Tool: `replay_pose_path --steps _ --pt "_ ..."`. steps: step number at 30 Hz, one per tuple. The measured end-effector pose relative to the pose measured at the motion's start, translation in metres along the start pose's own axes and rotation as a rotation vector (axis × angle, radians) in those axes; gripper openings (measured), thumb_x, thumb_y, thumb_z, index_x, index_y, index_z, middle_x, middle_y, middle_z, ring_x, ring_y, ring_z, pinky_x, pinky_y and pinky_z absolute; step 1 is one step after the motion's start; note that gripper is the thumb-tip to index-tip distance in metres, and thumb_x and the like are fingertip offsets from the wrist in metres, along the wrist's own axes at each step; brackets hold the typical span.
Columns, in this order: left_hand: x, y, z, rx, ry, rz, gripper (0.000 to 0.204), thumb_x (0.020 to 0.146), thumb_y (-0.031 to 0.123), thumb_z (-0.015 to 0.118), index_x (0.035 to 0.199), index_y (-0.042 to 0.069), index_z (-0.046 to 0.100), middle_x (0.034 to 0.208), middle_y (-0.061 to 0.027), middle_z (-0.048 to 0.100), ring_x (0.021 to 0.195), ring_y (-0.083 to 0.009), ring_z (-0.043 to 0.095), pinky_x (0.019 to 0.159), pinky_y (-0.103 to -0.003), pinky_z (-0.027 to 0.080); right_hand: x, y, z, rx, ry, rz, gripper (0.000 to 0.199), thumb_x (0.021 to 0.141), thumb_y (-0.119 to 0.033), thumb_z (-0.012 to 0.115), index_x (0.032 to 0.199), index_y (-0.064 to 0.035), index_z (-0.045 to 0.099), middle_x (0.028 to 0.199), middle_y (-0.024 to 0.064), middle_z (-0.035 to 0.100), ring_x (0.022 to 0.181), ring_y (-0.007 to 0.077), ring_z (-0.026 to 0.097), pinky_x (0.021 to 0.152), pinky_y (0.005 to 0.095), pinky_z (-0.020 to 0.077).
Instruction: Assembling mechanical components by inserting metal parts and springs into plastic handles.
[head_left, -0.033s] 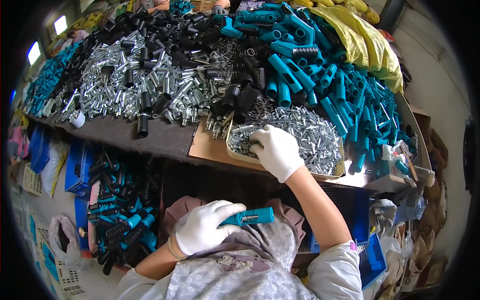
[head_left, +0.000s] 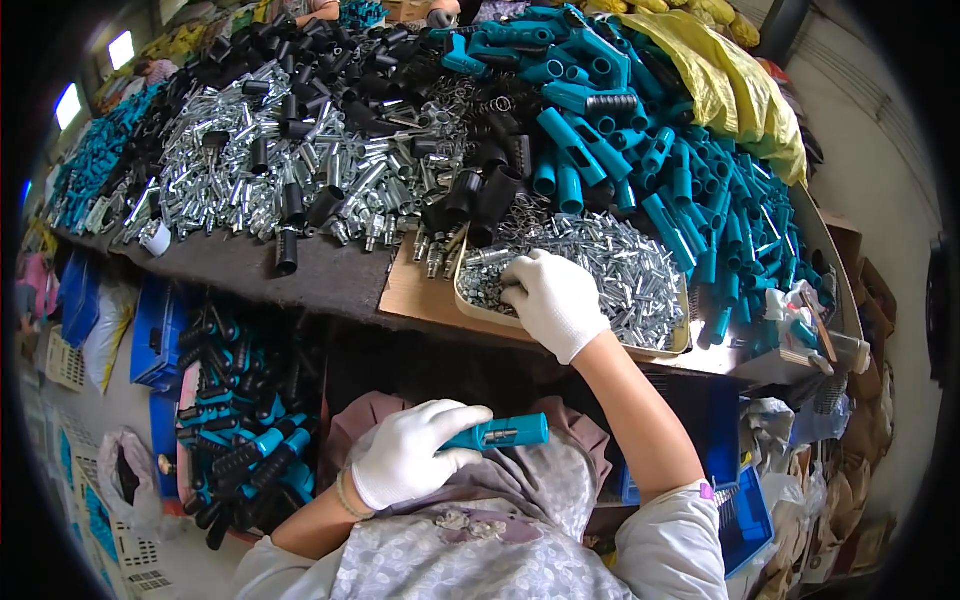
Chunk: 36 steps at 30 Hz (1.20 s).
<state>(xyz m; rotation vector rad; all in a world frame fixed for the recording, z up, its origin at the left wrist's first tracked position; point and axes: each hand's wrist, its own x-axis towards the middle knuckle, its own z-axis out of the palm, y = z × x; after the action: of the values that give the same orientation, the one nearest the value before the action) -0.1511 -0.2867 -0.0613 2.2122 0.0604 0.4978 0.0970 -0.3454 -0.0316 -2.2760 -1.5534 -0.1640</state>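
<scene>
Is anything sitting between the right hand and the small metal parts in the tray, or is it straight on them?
Nothing visible is in the way. The right hand rests fingers-down directly on the small metal parts heaped in the tray. The left hand is apart, near the lap, gripping a teal handle.

The right hand [head_left: 553, 300] hides whatever its fingertips touch among the small metal parts [head_left: 610, 270]. The left hand [head_left: 410, 452] covers the teal handle's [head_left: 500, 433] near end.
</scene>
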Motion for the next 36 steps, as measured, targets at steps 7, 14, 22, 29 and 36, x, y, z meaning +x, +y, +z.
replay_pose_path --steps 7,14,22,29,36 --pt "-0.004 -0.008 -0.007 -0.016 0.050 -0.027 0.047 0.075 0.015 0.082 0.118 0.005 0.066 0.104 -0.0144 0.069 0.089 -0.0341 0.069 0.076 -0.038 0.056 -0.001 0.002 -0.007 0.118 0.160 -0.008 0.012 0.086 -0.018 0.067 0.090 -0.0072 0.069 0.087 0.0131 0.068 0.083 0.0338 0.067 0.074 0.0434 0.0530" --pt "-0.001 -0.013 -0.022 0.298 0.166 0.105 0.073 0.063 0.017 0.087 0.129 0.004 0.059 0.087 -0.0096 0.067 0.076 -0.0275 0.066 0.065 -0.036 0.053 -0.042 -0.050 -0.034 0.636 -0.253 0.012 0.016 0.084 -0.016 0.072 0.093 -0.0034 0.072 0.086 0.0171 0.070 0.082 0.0339 0.069 0.074 0.0383 0.0547" --pt "0.002 -0.017 -0.016 0.373 0.128 0.128 0.091 0.063 0.020 0.086 0.143 0.004 0.048 0.076 -0.0067 0.062 0.067 -0.0243 0.063 0.059 -0.036 0.050 -0.070 -0.064 -0.008 0.364 -0.181 -0.251 0.016 0.083 -0.017 0.072 0.079 -0.0035 0.065 0.079 0.0124 0.063 0.075 0.0333 0.064 0.065 0.0406 0.0520" --pt "0.005 -0.023 -0.020 0.359 0.130 0.131 0.088 0.064 0.022 0.085 0.141 0.003 0.050 0.077 -0.0078 0.064 0.068 -0.0248 0.064 0.062 -0.036 0.052 -0.089 -0.056 -0.005 0.142 -0.132 -0.443 0.043 0.083 -0.029 0.070 0.118 -0.0054 0.060 0.100 0.0078 0.064 0.080 0.0233 0.065 0.068 0.0361 0.0534" --pt "0.004 -0.014 -0.016 0.332 0.106 0.113 0.078 0.065 0.017 0.085 0.135 0.002 0.055 0.082 -0.0117 0.067 0.070 -0.0296 0.066 0.064 -0.038 0.054 -0.094 -0.051 0.001 0.044 -0.117 -0.480 0.050 0.073 -0.030 0.078 0.115 -0.0054 0.063 0.097 0.0080 0.065 0.080 0.0242 0.066 0.069 0.0355 0.0535"
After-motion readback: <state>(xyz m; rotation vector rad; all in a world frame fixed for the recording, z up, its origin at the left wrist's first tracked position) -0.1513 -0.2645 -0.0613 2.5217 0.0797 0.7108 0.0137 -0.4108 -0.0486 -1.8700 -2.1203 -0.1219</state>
